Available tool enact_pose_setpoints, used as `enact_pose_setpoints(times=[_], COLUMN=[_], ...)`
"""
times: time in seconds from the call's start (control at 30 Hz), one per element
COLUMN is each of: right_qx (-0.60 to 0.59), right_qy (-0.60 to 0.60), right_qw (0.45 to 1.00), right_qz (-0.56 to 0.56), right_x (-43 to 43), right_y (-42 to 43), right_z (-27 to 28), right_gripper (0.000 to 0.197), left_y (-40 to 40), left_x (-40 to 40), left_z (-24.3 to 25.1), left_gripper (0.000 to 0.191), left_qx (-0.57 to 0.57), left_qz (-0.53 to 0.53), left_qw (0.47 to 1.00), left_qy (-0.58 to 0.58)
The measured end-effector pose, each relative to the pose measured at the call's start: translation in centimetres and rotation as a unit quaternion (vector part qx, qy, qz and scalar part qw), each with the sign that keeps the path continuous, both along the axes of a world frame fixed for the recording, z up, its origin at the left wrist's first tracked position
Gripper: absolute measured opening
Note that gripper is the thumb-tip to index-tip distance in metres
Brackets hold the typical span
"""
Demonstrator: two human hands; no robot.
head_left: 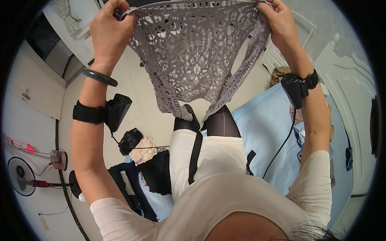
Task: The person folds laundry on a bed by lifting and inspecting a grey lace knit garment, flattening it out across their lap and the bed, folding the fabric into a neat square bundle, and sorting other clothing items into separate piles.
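A grey openwork lace garment [193, 51] hangs spread out in front of me, its lower part reaching down to just above my knees. My left hand [113, 28] pinches its upper left corner, and my right hand [279, 22] grips the upper right corner. The top edge runs nearly straight between them, close to the upper rim of the view. Light floor tiles show through the holes of the lace. A strap-like strip of the garment hangs loose along its right side. The fingertips of both hands are partly cut off or hidden by the cloth.
Under me is a bed with a light blue sheet [259, 132] and a white headboard [346, 78]. Clothes lie on its right side. At the left are black garments [156, 171], a black bag-like bundle [131, 141], a standing fan [21, 176] and a white door [36, 81].
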State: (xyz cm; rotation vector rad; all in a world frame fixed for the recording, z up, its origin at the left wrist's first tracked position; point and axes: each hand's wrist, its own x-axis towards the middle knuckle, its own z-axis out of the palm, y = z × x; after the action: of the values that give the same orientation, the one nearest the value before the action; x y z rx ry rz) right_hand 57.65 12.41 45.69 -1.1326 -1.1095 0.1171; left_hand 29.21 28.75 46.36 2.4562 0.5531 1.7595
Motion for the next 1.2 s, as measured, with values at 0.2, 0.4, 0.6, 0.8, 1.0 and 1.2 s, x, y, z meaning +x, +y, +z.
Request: enact_pose_setpoints(times=[0.2, 0.4, 0.6, 0.8, 1.0, 1.2], right_qx=[-0.104, -0.149, -0.137, -0.17, -0.17, -0.229], right_qy=[-0.339, -0.245, -0.183, -0.07, -0.081, -0.065], right_qw=[0.929, 0.948, 0.965, 0.979, 0.974, 0.968], right_qz=[-0.111, -0.139, -0.127, -0.088, -0.128, -0.083], right_x=[3.9, 6.8, 8.9, 11.6, 12.4, 10.1], right_y=[-1.9, -1.6, -1.2, -2.1, -4.4, -6.4], right_z=[-0.8, -4.6, -7.3, -6.6, -7.5, -7.0], right_gripper=[0.01, 0.009, 0.008, 0.011, 0.015, 0.018], left_y=[5.1, 3.2, 2.4, 6.1, 6.9, 6.8], left_x=[-2.3, -2.8, -1.9, -5.1, -6.0, -7.3], left_z=[-0.5, 2.3, 2.9, 2.8, 0.5, -2.2], left_gripper=[0.017, 0.015, 0.023, 0.025, 0.029, 0.033], left_qx=[-0.08, -0.273, -0.294, -0.327, -0.364, -0.422], left_qz=[-0.028, -0.156, -0.165, -0.17, -0.168, -0.182], left_qw=[0.996, 0.945, 0.93, 0.922, 0.909, 0.888], left_qy=[-0.014, -0.094, -0.145, -0.123, -0.115, -0.033])
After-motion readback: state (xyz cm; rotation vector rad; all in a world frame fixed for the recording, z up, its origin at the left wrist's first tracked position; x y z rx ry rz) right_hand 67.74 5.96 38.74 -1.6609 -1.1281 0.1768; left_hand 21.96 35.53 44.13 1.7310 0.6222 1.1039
